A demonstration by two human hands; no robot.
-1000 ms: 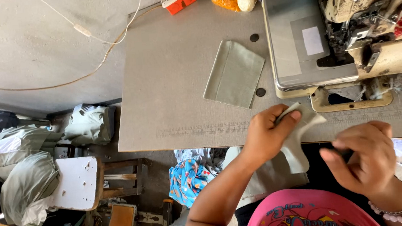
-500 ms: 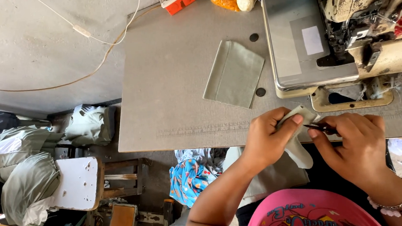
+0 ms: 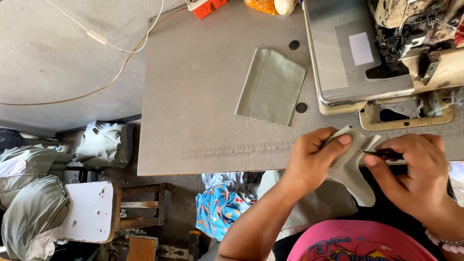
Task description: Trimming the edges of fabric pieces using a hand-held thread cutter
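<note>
While left hand (image 3: pixel 309 160) fingers pinch the small grey-green fabric piece (image 3: pixel 351 168), right hand (image 3: pixel 411 169) fingers clamp dark snips (image 3: pixel 381 153); a slip could nick cloth.

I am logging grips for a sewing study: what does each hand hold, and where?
The left hand pinches the grey-green fabric piece at its top edge; the right hand grips a small dark tool against it.

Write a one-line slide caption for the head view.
Left hand pinches a grey-green fabric piece while the right hand holds a small dark tool beside it.
</note>
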